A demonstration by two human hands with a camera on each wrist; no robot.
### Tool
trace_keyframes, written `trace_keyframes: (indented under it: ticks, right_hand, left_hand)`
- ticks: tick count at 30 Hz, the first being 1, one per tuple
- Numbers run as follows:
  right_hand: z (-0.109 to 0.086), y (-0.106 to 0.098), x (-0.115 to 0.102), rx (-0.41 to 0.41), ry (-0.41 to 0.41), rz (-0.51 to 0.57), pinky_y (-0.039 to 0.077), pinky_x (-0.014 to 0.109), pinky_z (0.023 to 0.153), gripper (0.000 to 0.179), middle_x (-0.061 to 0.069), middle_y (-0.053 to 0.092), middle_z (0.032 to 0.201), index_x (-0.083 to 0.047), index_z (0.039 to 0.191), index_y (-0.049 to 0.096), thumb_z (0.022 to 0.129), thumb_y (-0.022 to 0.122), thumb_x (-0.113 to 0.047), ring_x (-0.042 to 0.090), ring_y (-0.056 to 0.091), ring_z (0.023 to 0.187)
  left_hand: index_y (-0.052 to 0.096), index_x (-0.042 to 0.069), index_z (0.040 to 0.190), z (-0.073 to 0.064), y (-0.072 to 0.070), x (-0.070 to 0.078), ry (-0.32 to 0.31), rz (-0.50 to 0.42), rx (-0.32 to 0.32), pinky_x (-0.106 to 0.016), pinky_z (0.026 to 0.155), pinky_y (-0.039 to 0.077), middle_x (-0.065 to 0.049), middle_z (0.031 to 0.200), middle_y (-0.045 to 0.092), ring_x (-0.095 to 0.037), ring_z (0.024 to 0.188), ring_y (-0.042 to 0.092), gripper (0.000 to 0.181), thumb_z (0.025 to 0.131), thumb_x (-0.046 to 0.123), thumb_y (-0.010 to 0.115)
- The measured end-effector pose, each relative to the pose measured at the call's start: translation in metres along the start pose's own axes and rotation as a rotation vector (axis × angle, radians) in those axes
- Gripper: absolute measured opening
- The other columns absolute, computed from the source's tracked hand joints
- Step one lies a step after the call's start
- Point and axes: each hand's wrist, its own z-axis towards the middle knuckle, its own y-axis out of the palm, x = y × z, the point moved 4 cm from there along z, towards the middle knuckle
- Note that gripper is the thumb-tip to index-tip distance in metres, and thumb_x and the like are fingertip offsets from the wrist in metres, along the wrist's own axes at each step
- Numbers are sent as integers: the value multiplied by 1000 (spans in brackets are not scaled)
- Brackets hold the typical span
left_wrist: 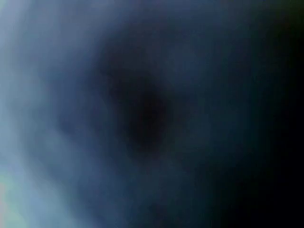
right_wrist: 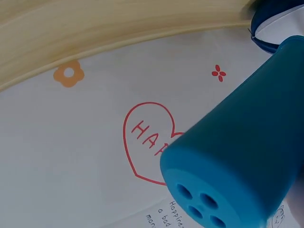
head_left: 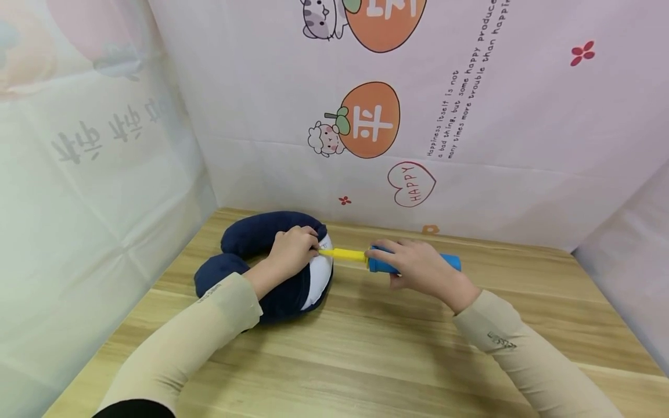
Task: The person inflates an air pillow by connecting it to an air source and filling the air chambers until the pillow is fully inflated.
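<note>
A dark navy U-shaped neck pillow lies on the table at the left in the head view, with a white section along its right side. My left hand lies over it, fingertips pinching at the white section's edge. Right there the tip of a yellow nozzle meets the pillow; how it joins is hidden by the fingers. The nozzle belongs to a blue hand pump, which my right hand grips round the barrel. In the right wrist view the pump's end has several holes.
The wood-grain table backs onto a printed white cloth. Another white cloth hangs at the left, and one more at the right. The left wrist view is dark and blurred.
</note>
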Motion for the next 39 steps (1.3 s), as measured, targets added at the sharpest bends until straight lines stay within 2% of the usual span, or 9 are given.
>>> trace_keyframes:
  ticks: [7, 11, 14, 20, 24, 30, 35, 39]
  right_hand:
    - [1, 0, 5, -54, 55, 29, 60, 44, 75, 69, 12, 61, 139, -17, 137, 60, 75, 92, -20, 30, 68, 103]
    - [-1, 3, 5, -74, 66, 10, 58, 48, 84, 73, 11, 65, 132, -16, 137, 58, 74, 94, -23, 31, 67, 105]
    - [-3, 5, 5, -69, 56, -18, 57, 50, 87, 71, 10, 67, 126, -13, 136, 58, 76, 93, -22, 31, 66, 105]
    - [-4, 0, 5, 8, 32, 9, 59, 45, 77, 65, 13, 64, 122, -14, 133, 62, 76, 91, -7, 29, 65, 96]
    - [-3, -4, 5, 67, -5, -49, 60, 43, 73, 56, 13, 64, 119, -17, 128, 64, 79, 86, -1, 29, 65, 92]
    - [-1, -9, 9, 131, -48, -179, 56, 48, 82, 49, 13, 63, 124, -20, 125, 68, 82, 86, -6, 34, 61, 100]
    - [-1, -12, 11, 172, -79, -202, 53, 51, 89, 48, 14, 63, 127, -19, 125, 70, 81, 85, -5, 37, 59, 105]
    - [-4, -10, 12, 165, -74, -198, 52, 52, 91, 51, 14, 63, 130, -19, 126, 70, 81, 86, -4, 37, 59, 106]
  left_hand:
    - [82, 13, 104, -5, -1, 0, 63, -63, 42, -45, 80, 56, -3, 125, 69, -26, 108, 66, 12, 92, 15, 78]
    - [81, 10, 105, -4, -5, 1, 118, -90, 72, -44, 78, 57, -4, 123, 69, -25, 106, 67, 13, 93, 13, 77]
    - [81, 10, 107, -3, -7, 3, 138, -84, 71, -43, 77, 57, -4, 123, 68, -25, 104, 67, 15, 94, 13, 76]
    - [79, 10, 112, -5, -4, 8, 132, -63, 8, -44, 78, 56, -4, 125, 66, -26, 106, 66, 18, 95, 15, 75]
    - [79, 10, 113, -6, -2, 9, 123, -78, -7, -45, 81, 55, -4, 125, 66, -26, 107, 65, 19, 96, 16, 74]
    - [79, 10, 111, -6, 2, 4, 96, -159, -25, -45, 85, 54, -4, 123, 66, -25, 108, 64, 16, 97, 16, 74]
    - [79, 10, 109, -6, 5, 1, 71, -257, -35, -46, 90, 53, -3, 124, 66, -25, 113, 63, 15, 97, 15, 73]
    - [79, 10, 108, -6, 5, 0, 54, -303, -37, -45, 92, 53, -4, 124, 66, -25, 113, 63, 13, 97, 14, 73]
